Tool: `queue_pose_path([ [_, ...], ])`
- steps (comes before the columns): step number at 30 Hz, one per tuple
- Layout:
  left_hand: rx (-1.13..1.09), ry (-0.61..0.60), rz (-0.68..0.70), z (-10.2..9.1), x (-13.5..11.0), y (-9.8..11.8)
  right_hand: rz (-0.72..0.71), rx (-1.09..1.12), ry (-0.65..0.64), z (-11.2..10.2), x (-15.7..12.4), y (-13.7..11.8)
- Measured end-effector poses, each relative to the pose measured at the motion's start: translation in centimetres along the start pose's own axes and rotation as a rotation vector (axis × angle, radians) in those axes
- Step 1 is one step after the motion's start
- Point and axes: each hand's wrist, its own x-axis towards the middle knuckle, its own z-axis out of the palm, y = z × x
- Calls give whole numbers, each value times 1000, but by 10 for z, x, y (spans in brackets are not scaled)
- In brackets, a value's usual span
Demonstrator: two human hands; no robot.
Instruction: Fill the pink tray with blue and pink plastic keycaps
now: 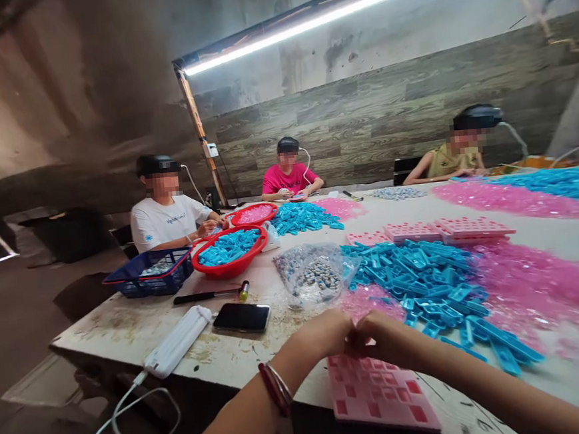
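My left hand [331, 331] and my right hand [381, 330] meet over a pink board with square recesses [378, 394] at the near table edge. The fingers of both hands are curled in against each other. Whatever they grip is hidden behind the knuckles. Just beyond the hands lie small clear pink pieces [371, 301]. A heap of blue plastic pieces [424, 276] spreads behind and to the right. Left of that heap sits a clear plastic bag of small beads or parts [317, 275].
A black phone [242, 318], white power bank [177, 341] with a cable and small hammer [213, 294] lie to the left. Beyond stand a red basket [231, 268] and a blue basket [147, 288]. More pink boards [471, 228] are stacked behind. Three people sit across the table.
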Motion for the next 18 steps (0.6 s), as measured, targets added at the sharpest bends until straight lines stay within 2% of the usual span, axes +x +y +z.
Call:
queue_pose_path([
  [3, 0, -9, -1, 2, 2, -3, -18, -23, -7, -5, -2, -5],
  [8, 8, -6, -23, 4, -2, -5, 99, -83, 6, -6, -8, -11],
  [12, 30, 29, -1, 0, -7, -11, 59, -58, 32, -12, -15, -5],
  [14, -15, 116, 65, -7, -6, -20, 64, -76, 111, -19, -19, 3],
  [15, -38, 197, 80, -10, -5, -27, 90, -105, 168, -24, -21, 8],
  [16, -50, 296, 60, -14, -3, -35, 129, -148, 222, -28, -23, 14],
  [18, -9, 483, -72, -21, 1, -52, 222, -259, 275, -34, -26, 23],
])
